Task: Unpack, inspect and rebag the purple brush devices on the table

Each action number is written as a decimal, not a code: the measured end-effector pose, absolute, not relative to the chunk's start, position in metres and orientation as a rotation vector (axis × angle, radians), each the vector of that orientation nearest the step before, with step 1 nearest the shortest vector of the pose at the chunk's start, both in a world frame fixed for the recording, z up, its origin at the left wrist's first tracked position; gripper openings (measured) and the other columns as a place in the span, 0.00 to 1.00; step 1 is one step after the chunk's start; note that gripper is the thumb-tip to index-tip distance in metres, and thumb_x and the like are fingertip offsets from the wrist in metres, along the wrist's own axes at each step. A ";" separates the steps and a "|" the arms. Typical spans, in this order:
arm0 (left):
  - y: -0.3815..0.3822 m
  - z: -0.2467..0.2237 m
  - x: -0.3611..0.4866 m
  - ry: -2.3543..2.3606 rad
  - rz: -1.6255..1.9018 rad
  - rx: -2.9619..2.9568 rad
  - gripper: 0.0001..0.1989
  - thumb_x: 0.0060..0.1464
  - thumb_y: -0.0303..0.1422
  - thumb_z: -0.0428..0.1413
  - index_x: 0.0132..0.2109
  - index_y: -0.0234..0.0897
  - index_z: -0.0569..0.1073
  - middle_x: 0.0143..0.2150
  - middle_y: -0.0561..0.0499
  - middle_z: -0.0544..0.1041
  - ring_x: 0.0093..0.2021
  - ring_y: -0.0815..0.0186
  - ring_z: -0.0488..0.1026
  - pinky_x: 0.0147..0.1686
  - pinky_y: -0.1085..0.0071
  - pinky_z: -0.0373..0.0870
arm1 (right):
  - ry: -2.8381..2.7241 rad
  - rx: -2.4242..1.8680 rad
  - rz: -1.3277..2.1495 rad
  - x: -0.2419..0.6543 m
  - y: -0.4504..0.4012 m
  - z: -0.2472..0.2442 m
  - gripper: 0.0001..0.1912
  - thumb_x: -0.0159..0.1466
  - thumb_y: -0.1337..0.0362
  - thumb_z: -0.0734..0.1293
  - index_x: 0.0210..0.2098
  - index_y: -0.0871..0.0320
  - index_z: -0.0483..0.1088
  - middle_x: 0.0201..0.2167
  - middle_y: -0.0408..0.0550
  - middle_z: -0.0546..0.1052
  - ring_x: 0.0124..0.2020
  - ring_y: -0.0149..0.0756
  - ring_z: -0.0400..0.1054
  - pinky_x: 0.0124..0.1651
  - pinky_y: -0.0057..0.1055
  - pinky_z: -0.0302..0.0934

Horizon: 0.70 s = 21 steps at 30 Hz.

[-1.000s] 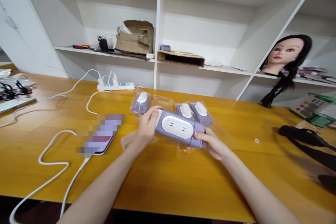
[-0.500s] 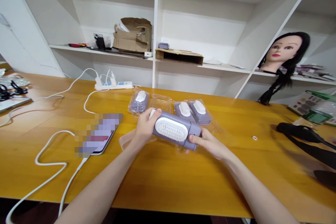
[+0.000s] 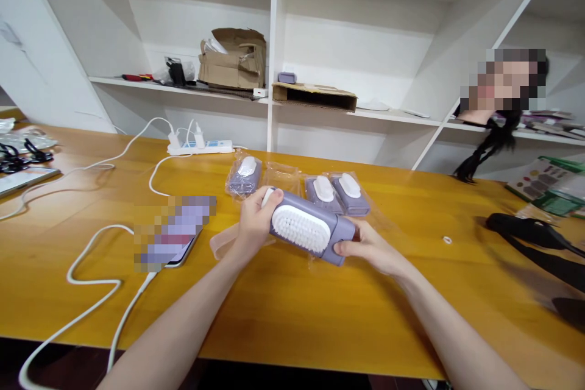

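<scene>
Holding a lavender plastic brush (image 3: 336, 237) with a white bristle pad (image 3: 300, 228) in both hands, a person sits over a golden wooden bench (image 3: 283, 317). The brush is in the air just above the bench, bristles facing up, with its right end tilted slightly lower. The left hand (image 3: 255, 222) grasps one end, its fingers (image 3: 262, 204) clenched over the top edge. The right hand (image 3: 370, 248) grasps the other end, its fingers (image 3: 347, 248) curled around the lavender body.

Just beyond the right fingers lie two similar brushes (image 3: 337, 193), side by side in clear plastic wrap. A third wrapped brush (image 3: 244, 175) lies beyond the left fingers, and a flat clear plastic bag (image 3: 281, 175) sits between the groups. A translucent pinkish plastic strip (image 3: 223, 241) lies just under the left wrist.

Left of the left fingers is a phone (image 3: 180, 261) with a blurred screen and a white cable (image 3: 91, 298) trailing from its lower end. Farther beyond the fingers, a white power strip (image 3: 198, 147) rests on the bench, and a torn cardboard box (image 3: 232, 61) stands on a white shelf (image 3: 183, 88). A small white ring (image 3: 446, 240) lies well right of the right fingers.
</scene>
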<state>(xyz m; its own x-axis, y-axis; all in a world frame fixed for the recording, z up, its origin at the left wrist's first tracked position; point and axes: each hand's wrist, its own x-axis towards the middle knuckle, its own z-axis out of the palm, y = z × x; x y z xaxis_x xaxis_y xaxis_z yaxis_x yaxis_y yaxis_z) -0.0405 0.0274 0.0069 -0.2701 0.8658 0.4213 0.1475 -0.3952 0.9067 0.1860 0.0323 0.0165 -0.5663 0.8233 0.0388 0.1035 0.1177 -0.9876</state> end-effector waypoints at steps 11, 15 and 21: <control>0.031 0.008 -0.049 1.263 1.700 1.456 0.15 0.50 0.41 0.51 0.22 0.38 0.61 0.21 0.57 0.58 0.24 0.71 0.56 0.24 0.74 0.54 | -1.676 -0.856 1.466 0.180 0.037 -0.003 0.12 0.46 0.63 0.72 0.29 0.59 0.68 0.20 0.39 0.66 0.22 0.27 0.57 0.25 0.25 0.53; 0.037 0.003 -0.054 1.266 1.736 1.413 0.16 0.51 0.42 0.51 0.22 0.38 0.60 0.21 0.57 0.57 0.24 0.71 0.54 0.24 0.74 0.53 | -1.674 -0.874 1.398 0.169 0.031 0.002 0.10 0.48 0.63 0.72 0.28 0.58 0.67 0.20 0.38 0.65 0.22 0.28 0.56 0.26 0.25 0.53; 0.046 -0.004 -0.057 1.272 1.717 1.351 0.18 0.50 0.44 0.52 0.21 0.38 0.59 0.20 0.58 0.56 0.23 0.71 0.54 0.23 0.74 0.52 | -1.561 -0.831 1.479 0.165 0.030 -0.007 0.10 0.47 0.63 0.72 0.25 0.58 0.67 0.20 0.39 0.66 0.22 0.28 0.56 0.26 0.27 0.52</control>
<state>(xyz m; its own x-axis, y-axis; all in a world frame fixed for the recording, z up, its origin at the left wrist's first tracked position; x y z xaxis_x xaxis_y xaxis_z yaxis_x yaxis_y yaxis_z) -0.0568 0.0459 -0.0042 -0.2984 0.8798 0.3701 0.0978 -0.3575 0.9288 0.1645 0.0302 -0.0074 -0.4531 0.8839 0.1162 -0.0683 0.0955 -0.9931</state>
